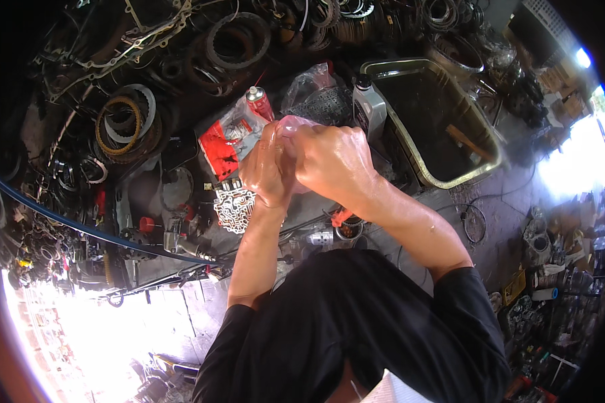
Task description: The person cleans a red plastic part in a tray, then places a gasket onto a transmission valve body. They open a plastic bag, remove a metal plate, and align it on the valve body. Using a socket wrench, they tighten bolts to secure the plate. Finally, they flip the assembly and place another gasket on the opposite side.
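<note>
A pink, see-through plastic bag is bunched up between my two hands, most of it hidden by them. My left hand is closed on its left side, fingers curled. My right hand makes a fist around the other side, knuckles up. Both hands look wet or oily. Just below and left of them lies a silver valve body with winding channels. Beyond my left hand are a red-and-white plastic packet and a red spray can standing upright.
A metal basin of dark liquid stands to the right, beside a grey bottle with a black cap. Toothed rings and clutch plates lie at the far left. A blue hose curves across the left. A small pot sits near my knees.
</note>
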The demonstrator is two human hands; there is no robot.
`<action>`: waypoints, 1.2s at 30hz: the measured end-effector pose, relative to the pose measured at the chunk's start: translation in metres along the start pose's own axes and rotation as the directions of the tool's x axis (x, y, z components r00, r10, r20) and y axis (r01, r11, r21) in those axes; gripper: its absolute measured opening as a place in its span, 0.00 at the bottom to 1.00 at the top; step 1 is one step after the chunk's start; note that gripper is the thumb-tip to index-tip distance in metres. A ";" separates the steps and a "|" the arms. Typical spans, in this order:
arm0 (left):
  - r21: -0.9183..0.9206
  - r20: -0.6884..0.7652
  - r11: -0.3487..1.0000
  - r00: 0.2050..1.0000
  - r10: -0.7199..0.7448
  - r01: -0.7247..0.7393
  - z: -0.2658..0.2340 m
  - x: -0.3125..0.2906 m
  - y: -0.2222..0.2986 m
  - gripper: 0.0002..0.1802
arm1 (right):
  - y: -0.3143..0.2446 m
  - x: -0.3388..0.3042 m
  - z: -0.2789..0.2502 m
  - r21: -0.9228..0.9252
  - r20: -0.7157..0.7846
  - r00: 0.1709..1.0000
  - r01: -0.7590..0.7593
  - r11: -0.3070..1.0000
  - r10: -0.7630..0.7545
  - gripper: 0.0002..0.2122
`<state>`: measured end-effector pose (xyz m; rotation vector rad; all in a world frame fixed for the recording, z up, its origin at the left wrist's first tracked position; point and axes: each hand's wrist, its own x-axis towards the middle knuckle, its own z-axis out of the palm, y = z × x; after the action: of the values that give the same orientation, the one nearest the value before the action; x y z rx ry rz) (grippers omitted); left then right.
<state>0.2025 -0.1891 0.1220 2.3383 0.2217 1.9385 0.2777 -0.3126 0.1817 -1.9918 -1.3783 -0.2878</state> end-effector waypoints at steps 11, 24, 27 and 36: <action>-0.007 0.119 0.919 0.913 -0.390 0.394 0.005 0.007 0.008 0.14 | -0.002 0.007 0.002 0.036 -0.081 0.996 -0.029 0.999 0.031 0.11; -0.170 0.293 0.972 0.950 -0.109 0.164 -0.002 0.015 -0.001 0.07 | 0.013 0.011 -0.019 0.817 0.512 0.810 -0.562 0.128 0.286 0.13; -0.290 0.181 0.936 0.972 -0.151 0.200 0.006 0.017 0.001 0.14 | 0.016 0.012 -0.020 0.806 0.542 0.806 -0.579 0.126 0.238 0.11; -0.154 0.187 0.882 0.889 -0.417 0.446 0.009 0.002 0.012 0.06 | 0.008 0.003 -0.001 0.804 0.579 0.750 -0.590 -0.072 0.321 0.12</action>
<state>0.2121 -0.2007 0.1248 2.0727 0.4759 1.4949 0.2865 -0.3125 0.1804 -1.0725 -0.4551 1.0329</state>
